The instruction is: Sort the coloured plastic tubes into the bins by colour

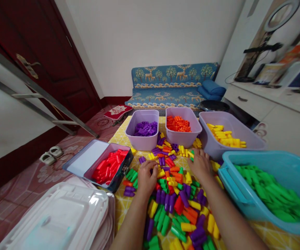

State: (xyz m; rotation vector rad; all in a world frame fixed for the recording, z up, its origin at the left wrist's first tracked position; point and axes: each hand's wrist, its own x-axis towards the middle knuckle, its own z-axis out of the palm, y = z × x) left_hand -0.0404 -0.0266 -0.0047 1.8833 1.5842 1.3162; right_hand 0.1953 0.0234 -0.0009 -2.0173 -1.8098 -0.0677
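Observation:
Small plastic tube-shaped pieces (168, 201) in purple, green, yellow, orange and red lie mixed in a pile on the table. My left hand (147, 176) rests over the left side of the pile, fingers curled inward; a dark gap shows between thumb and fingers, and what they hold, if anything, is hidden. Farther right, my right hand (201, 164) reaches to the far side of the pile with its fingers bent down. A green plastic piece (192, 155) shows at its thumb and fingertips, beside some yellow pieces (183, 151).
Lilac bins hold purple pieces (146, 129), orange pieces (178, 124) and yellow pieces (224, 136). A blue tub (239, 189) at right contains green pieces. An open tin (127, 163) at left has red ones. White lids (61, 211) are stacked at near left. Behind stands a patterned sofa (165, 93).

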